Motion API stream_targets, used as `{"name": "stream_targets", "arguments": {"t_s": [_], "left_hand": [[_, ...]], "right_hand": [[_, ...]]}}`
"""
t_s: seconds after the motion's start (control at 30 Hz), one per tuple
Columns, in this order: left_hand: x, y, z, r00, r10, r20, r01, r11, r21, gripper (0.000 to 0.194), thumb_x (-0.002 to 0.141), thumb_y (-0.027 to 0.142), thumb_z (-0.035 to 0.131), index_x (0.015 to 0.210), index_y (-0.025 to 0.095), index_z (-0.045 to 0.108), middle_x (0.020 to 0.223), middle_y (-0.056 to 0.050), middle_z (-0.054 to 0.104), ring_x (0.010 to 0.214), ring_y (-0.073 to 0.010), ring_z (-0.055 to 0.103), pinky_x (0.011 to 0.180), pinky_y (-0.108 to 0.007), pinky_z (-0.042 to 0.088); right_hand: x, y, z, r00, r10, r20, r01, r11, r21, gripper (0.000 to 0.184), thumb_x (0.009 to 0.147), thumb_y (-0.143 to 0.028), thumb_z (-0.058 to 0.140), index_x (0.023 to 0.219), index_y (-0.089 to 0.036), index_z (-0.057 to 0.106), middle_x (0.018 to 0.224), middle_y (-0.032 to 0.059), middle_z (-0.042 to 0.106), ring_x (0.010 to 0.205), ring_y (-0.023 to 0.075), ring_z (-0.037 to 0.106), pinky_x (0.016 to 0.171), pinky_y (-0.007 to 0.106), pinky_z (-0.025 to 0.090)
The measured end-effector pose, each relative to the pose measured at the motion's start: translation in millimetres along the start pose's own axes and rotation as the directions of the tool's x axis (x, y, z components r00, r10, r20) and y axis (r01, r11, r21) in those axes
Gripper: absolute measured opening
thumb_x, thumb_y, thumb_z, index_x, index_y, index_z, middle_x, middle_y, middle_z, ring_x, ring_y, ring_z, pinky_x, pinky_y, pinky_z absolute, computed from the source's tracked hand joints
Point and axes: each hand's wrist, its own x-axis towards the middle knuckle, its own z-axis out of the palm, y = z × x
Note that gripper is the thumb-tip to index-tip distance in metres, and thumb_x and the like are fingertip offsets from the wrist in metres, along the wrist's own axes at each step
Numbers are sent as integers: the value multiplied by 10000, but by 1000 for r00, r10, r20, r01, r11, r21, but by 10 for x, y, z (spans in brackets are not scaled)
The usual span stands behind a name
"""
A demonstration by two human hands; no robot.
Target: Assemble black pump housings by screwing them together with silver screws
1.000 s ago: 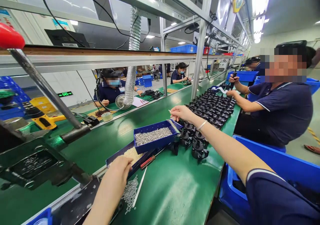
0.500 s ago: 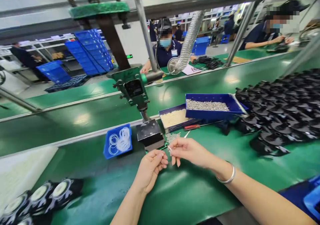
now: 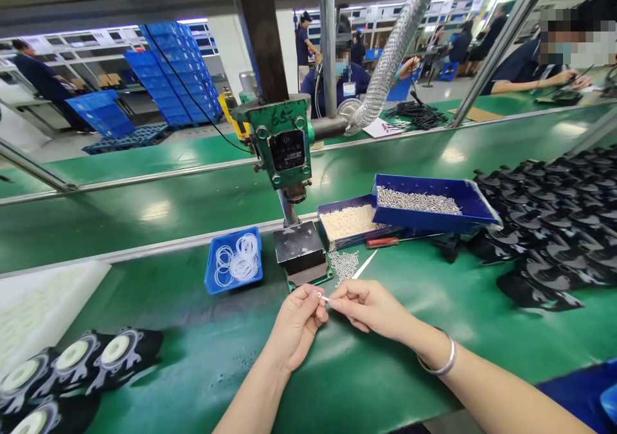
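My left hand [image 3: 299, 325] is closed in a pinch on a tiny pale ring-like part [image 3: 319, 295] above the green mat. Between the fingertips of my right hand [image 3: 375, 307] is a short thin pin [image 3: 326, 299], its tip meeting the pale part. Just beyond the hands lie several small metal rings [image 3: 344, 264] in a loose pile, with white tweezers [image 3: 366, 265] beside them. A small press with a black block [image 3: 299, 244] stands behind my left hand.
A blue tray of metal pins [image 3: 419, 200] rests partly on a tray of cream pieces [image 3: 349, 222]. A red-handled screwdriver [image 3: 382, 242] lies in front. White rings fill a blue bin [image 3: 236, 262]. Black housings [image 3: 544, 273] crowd the right; others [image 3: 116, 353] sit front left. Co-workers sit opposite.
My right hand has come closer to the left, bringing the pin against the pale part. The hands were apart before. The camera view has shifted, and the press appears farther right.
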Motion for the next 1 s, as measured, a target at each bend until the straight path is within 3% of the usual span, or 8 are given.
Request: {"name": "stream_targets", "arguments": {"t_s": [0.17,0.3,0.43,0.57,0.67,0.73,1.0], "left_hand": [[6,-8,-20,1000,19,-3,-19,999,43,251,740,291,841,786,143,644,699,18,630,577,-40,542,589,-148,466],[13,-6,-8,980,189,-54,-169,950,262,212,749,281,825,829,157,673,699,12,656,645,-81,604,658,-184,495],[-4,-7,-44,931,364,-17,-295,782,548,170,783,309,782,860,180,703,782,-11,684,698,-141,661,721,-259,527],[-30,9,-106,878,469,97,-375,547,748,104,809,303,753,841,217,706,865,-19,688,746,-162,665,739,-280,524],[-48,43,-103,833,510,215,-435,364,823,83,790,262,774,809,228,700,824,-12,700,777,-164,655,736,-262,504],[-59,67,-80,813,511,280,-471,292,833,70,796,241,768,802,233,698,808,-8,711,775,-161,656,751,-262,495],[-67,100,-44,793,475,381,-543,268,796,58,810,212,750,793,230,697,795,-18,721,758,-171,671,740,-282,507]], "right_hand": [[2,31,-6,999,15,-34,-14,999,29,411,857,-550,658,886,-140,646,442,-96,410,366,53,327,368,189,227],[-16,50,-51,999,-2,-41,4,999,48,384,879,-533,641,906,-150,628,427,-95,447,339,48,330,373,188,216],[-32,52,-73,999,23,-46,-20,998,53,409,860,-548,656,903,-142,638,447,-89,451,352,49,330,380,196,220],[-38,40,-74,999,43,-28,-42,998,37,429,845,-564,665,878,-137,646,487,-85,421,414,56,322,411,208,223],[-51,26,-88,1000,14,-13,-15,1000,-25,412,857,-549,660,832,-138,649,528,-73,407,477,63,330,457,219,230],[-62,18,-107,1000,-7,-1,7,998,-59,405,865,-540,656,812,-139,652,550,-66,406,508,68,331,481,226,238],[-64,37,-149,999,-3,48,6,998,-70,410,861,-549,652,806,-142,660,572,-59,418,523,76,346,490,225,257]]}}
